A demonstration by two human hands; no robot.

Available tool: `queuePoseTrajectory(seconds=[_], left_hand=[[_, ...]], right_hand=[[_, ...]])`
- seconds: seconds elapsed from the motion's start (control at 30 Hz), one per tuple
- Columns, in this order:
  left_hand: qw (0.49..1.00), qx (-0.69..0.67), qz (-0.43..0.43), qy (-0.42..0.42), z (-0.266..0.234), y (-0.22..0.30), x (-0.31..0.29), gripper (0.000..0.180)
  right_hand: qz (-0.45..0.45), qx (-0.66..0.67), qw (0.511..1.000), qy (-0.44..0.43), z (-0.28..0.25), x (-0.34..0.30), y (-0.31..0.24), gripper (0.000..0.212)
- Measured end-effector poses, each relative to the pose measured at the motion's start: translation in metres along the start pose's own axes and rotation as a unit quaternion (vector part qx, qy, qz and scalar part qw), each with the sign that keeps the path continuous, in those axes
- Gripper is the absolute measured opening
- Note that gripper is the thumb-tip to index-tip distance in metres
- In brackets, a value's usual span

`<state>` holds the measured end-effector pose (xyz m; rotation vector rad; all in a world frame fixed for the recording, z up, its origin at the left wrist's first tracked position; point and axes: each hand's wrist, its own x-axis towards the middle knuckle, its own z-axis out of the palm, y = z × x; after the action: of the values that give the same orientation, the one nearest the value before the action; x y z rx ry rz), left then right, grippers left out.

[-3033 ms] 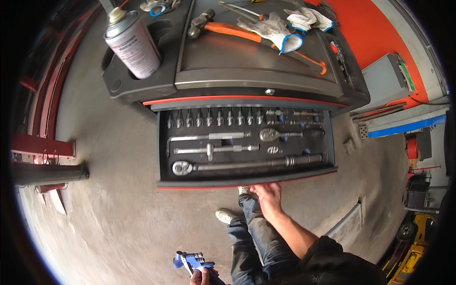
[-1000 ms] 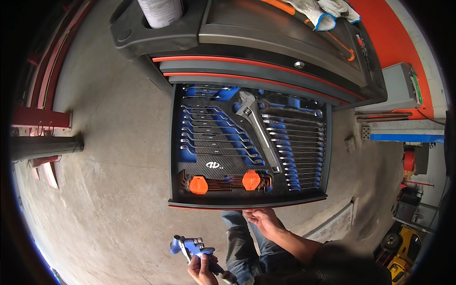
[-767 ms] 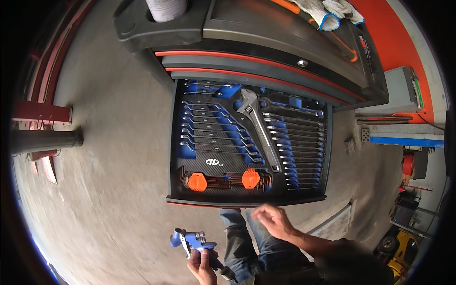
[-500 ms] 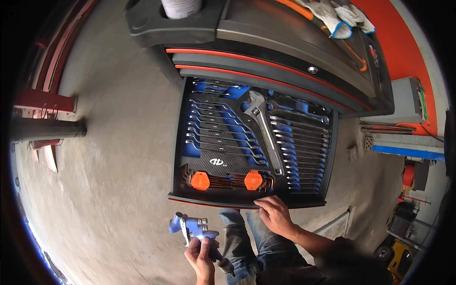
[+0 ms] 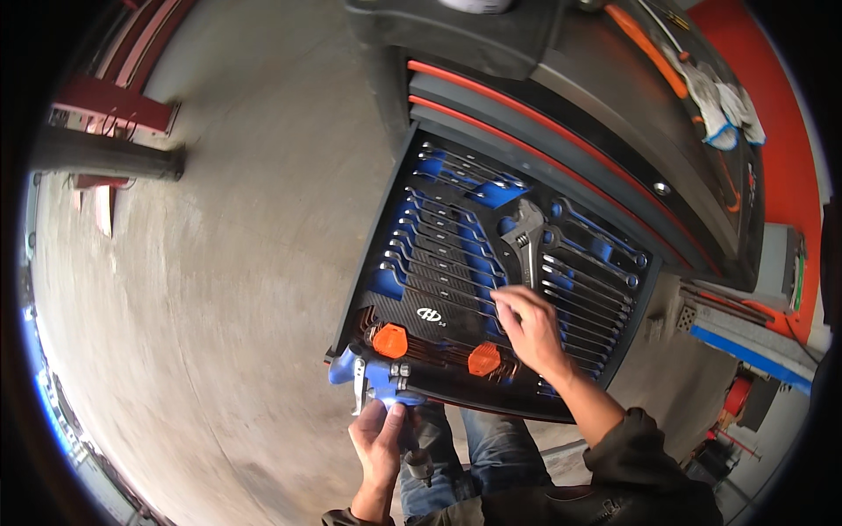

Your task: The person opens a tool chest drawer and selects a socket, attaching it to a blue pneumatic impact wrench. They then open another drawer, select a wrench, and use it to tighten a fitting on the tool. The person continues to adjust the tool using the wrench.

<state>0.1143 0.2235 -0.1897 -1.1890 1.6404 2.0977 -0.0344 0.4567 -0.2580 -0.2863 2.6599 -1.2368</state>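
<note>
My left hand (image 5: 380, 443) grips a blue spray gun (image 5: 379, 375) with a silver trigger, held at the drawer's front left corner. Over the open tool drawer (image 5: 456, 399), my right hand (image 5: 532, 331) reaches in with bent fingers and thumb slightly apart, and nothing shows between them. Its fingertips are by the ends of the offset ring wrenches (image 5: 443, 254); whether they touch one I cannot tell. The hand partly hides the adjustable wrench (image 5: 530, 241). Right of it lies a row of combination wrenches (image 5: 592, 307). Hex keys sit in two orange holders (image 5: 391, 341) at the front.
The tool cabinet (image 5: 605, 105) stands at the back right, its upper drawers closed. On its top lie white gloves (image 5: 712, 105) and an orange-handled tool (image 5: 647, 51). A red lift arm (image 5: 118, 105) is at far left. A blue-edged bench (image 5: 745, 355) stands at right.
My right hand has left the drawer's front edge and moved in over the wrenches. My left hand with the spray gun is now closer to the drawer's left corner. The view has turned.
</note>
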Motion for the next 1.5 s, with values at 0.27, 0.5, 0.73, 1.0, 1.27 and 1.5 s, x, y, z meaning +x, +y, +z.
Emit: queuePoseTrajectory(seconds=[0.27, 0.5, 0.73, 1.0, 1.27, 1.5], left_hand=[[0.997, -0.070, 0.000, -0.013, 0.014, 0.001, 0.030, 0.025], [0.997, -0.074, 0.000, 0.002, 0.009, -0.025, 0.046, 0.022], [0.998, -0.060, -0.020, 0.001, 0.003, -0.045, 0.053, 0.024], [0.997, -0.079, 0.005, -0.008, 0.001, -0.039, 0.050, 0.023], [0.992, -0.124, 0.001, -0.005, 0.000, -0.024, 0.048, 0.023], [0.987, -0.154, -0.025, -0.035, 0.002, -0.013, 0.042, 0.022]], right_hand=[[-0.112, -0.127, 0.985, 0.004, 0.024, 0.069, 0.008, 0.013], [-0.019, -0.190, 0.981, -0.026, 0.020, 0.050, 0.008, 0.015], [-0.056, -0.235, 0.967, -0.077, 0.023, 0.051, 0.015, 0.019], [-0.107, -0.173, 0.972, -0.115, 0.014, 0.066, 0.011, 0.012], [0.114, 0.120, 0.946, -0.277, -0.023, 0.028, -0.015, 0.037], [0.162, 0.426, 0.857, -0.239, -0.003, -0.005, -0.024, 0.035]])
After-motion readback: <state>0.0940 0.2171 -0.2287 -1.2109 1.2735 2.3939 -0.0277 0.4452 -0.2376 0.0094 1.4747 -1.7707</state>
